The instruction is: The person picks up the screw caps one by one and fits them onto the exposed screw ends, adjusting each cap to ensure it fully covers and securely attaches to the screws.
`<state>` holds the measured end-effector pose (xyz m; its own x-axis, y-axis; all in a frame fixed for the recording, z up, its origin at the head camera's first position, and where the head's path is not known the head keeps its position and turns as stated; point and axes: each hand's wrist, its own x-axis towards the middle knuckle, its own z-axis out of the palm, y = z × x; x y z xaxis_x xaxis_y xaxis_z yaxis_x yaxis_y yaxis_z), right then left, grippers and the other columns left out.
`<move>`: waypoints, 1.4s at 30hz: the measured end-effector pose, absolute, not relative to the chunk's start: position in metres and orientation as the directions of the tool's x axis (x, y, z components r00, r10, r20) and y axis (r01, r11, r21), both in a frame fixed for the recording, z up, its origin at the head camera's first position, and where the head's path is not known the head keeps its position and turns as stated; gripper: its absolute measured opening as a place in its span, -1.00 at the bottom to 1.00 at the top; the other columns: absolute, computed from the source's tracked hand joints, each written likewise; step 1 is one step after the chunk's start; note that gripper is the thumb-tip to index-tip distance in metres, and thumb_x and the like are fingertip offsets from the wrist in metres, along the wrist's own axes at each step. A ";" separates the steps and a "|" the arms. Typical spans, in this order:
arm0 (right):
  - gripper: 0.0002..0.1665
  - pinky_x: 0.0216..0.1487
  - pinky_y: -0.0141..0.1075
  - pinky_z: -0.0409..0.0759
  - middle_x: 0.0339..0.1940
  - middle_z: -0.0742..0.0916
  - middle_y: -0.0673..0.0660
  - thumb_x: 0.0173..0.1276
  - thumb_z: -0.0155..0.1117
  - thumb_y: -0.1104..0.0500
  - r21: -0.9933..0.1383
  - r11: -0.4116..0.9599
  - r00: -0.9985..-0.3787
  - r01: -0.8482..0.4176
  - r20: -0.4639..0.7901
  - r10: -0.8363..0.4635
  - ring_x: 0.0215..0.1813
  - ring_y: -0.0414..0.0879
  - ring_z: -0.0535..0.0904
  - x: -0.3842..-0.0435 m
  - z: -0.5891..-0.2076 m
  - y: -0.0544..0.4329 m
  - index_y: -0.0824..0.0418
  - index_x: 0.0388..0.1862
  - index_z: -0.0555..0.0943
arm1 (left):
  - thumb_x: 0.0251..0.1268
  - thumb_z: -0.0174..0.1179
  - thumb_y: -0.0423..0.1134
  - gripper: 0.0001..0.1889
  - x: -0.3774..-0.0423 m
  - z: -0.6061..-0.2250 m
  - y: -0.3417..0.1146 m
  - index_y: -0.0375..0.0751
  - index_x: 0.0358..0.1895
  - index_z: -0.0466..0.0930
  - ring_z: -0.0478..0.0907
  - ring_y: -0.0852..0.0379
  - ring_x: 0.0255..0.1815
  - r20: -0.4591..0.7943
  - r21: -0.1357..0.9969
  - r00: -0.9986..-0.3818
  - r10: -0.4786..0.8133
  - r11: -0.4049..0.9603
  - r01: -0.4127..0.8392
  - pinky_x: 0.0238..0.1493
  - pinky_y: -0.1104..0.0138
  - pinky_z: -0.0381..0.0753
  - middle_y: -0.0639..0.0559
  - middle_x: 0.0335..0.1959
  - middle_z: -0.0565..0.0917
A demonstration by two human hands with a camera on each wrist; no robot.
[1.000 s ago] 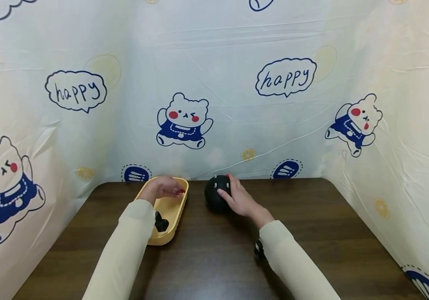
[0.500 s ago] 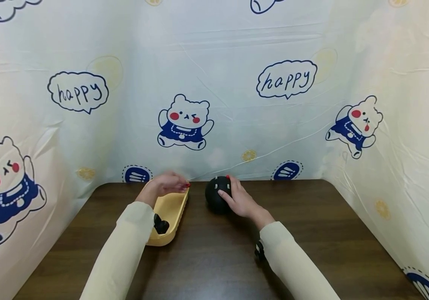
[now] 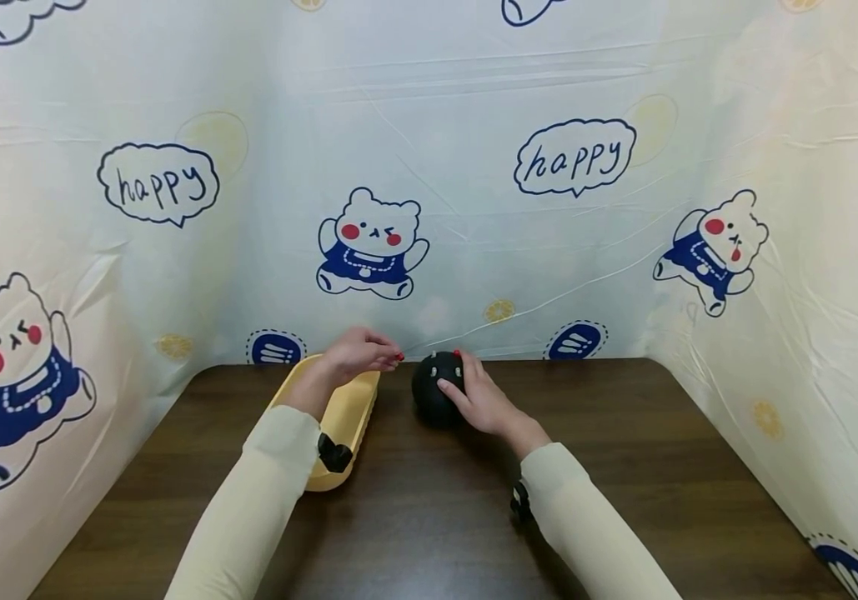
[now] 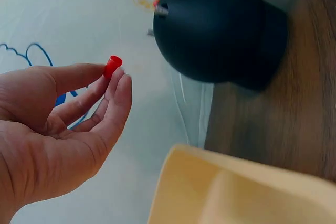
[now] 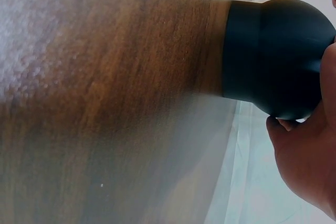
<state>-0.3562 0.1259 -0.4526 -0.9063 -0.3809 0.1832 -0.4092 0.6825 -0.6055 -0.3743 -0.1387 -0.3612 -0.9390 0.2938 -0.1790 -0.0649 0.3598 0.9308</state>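
Observation:
My left hand (image 3: 353,354) pinches a small red cylindrical piece (image 4: 112,66) with a flared end between thumb and fingertips, above the far right corner of the yellow plastic tray (image 3: 371,408). To its right, a black ball-shaped holder (image 3: 431,404) stands upright on a short round base (image 5: 242,51). Small metallic bits (image 4: 161,10) show in slots near its top. My right hand (image 3: 487,403) grips the holder's right side, thumb on the near face. Another red bit (image 4: 156,3) shows near the right fingertips; its exact seat is hidden.
A dark wooden table (image 3: 429,517) lies under everything, and a printed curtain (image 3: 466,250) hangs along its back and sides. The tray's inside is partly hidden by my left forearm. Black wrist cameras (image 3: 334,454) sit below both cuffs.
My left hand has risen out of the tray and moved right toward the black holder, carrying the red piece. My right hand stays on the holder.

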 end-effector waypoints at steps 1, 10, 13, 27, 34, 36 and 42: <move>-0.04 0.53 0.10 0.25 0.61 0.20 0.31 0.60 -0.07 -0.31 -0.605 0.682 -0.906 -0.411 0.186 -0.381 0.53 0.18 0.28 -0.356 -0.453 0.126 0.22 0.67 -0.09 | 0.55 0.14 -0.31 -0.71 -0.373 -0.361 -0.137 -0.41 0.16 0.62 0.67 -0.05 -0.03 -0.165 0.932 -0.943 0.290 0.358 -0.054 0.30 0.06 0.56 -0.31 0.08 0.68; -0.03 0.53 0.12 0.25 0.60 0.21 0.31 0.59 -0.08 -0.33 -0.606 0.676 -0.902 -0.419 0.192 -0.387 0.52 0.18 0.28 -0.357 -0.455 0.125 0.23 0.66 -0.08 | 0.45 0.28 -0.27 -0.76 -0.364 -0.365 -0.125 -0.35 0.05 0.71 0.67 -0.20 0.01 -0.059 0.943 -0.973 0.225 0.332 0.019 0.22 0.08 0.62 -0.25 -0.03 0.74; -0.03 0.52 0.13 0.26 0.59 0.22 0.32 0.59 -0.06 -0.32 -0.605 0.671 -0.898 -0.428 0.205 -0.389 0.51 0.19 0.29 -0.358 -0.456 0.126 0.24 0.65 -0.07 | 0.44 0.29 -0.28 -0.76 -0.363 -0.366 -0.121 -0.35 0.03 0.73 0.67 -0.22 0.02 -0.034 0.945 -0.980 0.198 0.324 0.033 0.14 0.14 0.67 -0.28 -0.02 0.74; -0.04 0.52 0.08 0.27 0.58 0.24 0.30 0.60 -0.07 -0.32 -0.598 0.686 -0.905 -0.415 0.195 -0.377 0.49 0.16 0.31 -0.356 -0.453 0.126 0.22 0.66 -0.07 | 0.42 0.31 -0.31 -0.87 -0.355 -0.374 -0.098 -0.25 -0.11 0.79 0.69 -0.01 -0.20 0.148 0.916 -0.983 0.110 0.359 0.178 0.05 0.11 0.72 -0.16 -0.17 0.77; -0.04 0.50 0.11 0.30 0.56 0.26 0.30 0.59 -0.05 -0.32 -0.604 0.677 -0.904 -0.419 0.206 -0.376 0.47 0.17 0.33 -0.356 -0.453 0.126 0.23 0.65 -0.06 | 0.38 0.34 -0.32 -0.89 -0.350 -0.376 -0.084 -0.24 -0.14 0.81 0.67 0.00 -0.22 0.193 0.909 -0.977 0.089 0.359 0.212 -0.04 0.20 0.74 -0.08 -0.22 0.78; -0.04 0.50 0.10 0.30 0.57 0.25 0.30 0.59 -0.06 -0.32 -0.603 0.677 -0.903 -0.421 0.205 -0.378 0.47 0.17 0.33 -0.356 -0.453 0.126 0.23 0.65 -0.06 | 0.37 0.35 -0.31 -0.89 -0.350 -0.378 -0.081 -0.23 -0.15 0.82 0.65 0.01 -0.24 0.208 0.904 -0.975 0.078 0.365 0.222 -0.08 0.23 0.74 -0.06 -0.23 0.78; -0.06 0.49 0.09 0.33 0.55 0.26 0.31 0.60 -0.06 -0.31 -0.605 0.670 -0.898 -0.430 0.212 -0.386 0.45 0.16 0.35 -0.357 -0.454 0.126 0.23 0.65 -0.06 | 0.31 0.41 -0.28 -0.90 -0.348 -0.382 -0.075 -0.18 -0.18 0.85 0.63 0.03 -0.24 0.267 0.872 -0.961 0.066 0.409 0.270 -0.16 0.26 0.70 -0.03 -0.27 0.79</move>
<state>-0.3575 0.1258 -0.4540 -0.8981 -0.3856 0.2116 -0.4302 0.6701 -0.6049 -0.3484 -0.0750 -0.3825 -0.9614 0.0660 0.2670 0.2702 0.4086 0.8718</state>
